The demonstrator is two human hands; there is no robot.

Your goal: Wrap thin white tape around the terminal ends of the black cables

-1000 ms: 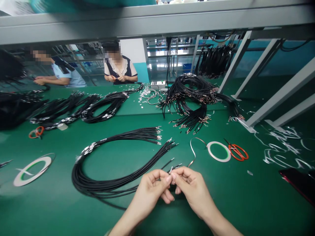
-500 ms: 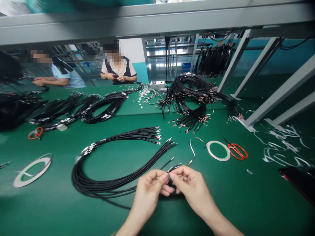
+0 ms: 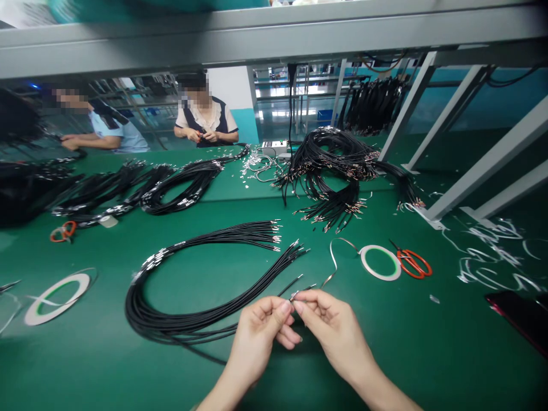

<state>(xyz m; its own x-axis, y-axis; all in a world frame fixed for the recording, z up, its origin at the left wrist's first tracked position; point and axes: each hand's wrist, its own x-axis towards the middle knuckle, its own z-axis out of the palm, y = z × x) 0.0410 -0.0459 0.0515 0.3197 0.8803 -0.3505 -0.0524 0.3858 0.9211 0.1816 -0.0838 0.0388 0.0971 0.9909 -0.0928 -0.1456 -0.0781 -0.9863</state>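
Observation:
My left hand (image 3: 264, 328) is closed in a pinch on the end of a black cable (image 3: 231, 329), whose length runs back left into a looped bundle of black cables (image 3: 180, 317). Fingertip to fingertip with it, my right hand (image 3: 327, 317) pinches at the same cable end. A thin shiny tape strip (image 3: 331, 271) leads from a flat tape roll (image 3: 363, 265) down to the right fingers. What lies right between the fingertips is mostly hidden. Bare metal tips of other cables (image 3: 295, 245) stick out just beyond both hands.
Orange-handled scissors (image 3: 415, 264) lie beside the tape roll. Another tape roll (image 3: 32, 314) and second scissors (image 3: 63, 231) are at left. A large cable heap (image 3: 329, 151) sits behind. Tape scraps (image 3: 492, 251) and metal posts (image 3: 483, 165) stand right. Two people (image 3: 208, 123) work across the table.
My right fingers have shifted slightly against the cable end, and the tape strip near them has moved a little. Both hands keep pinching in nearly the same place.

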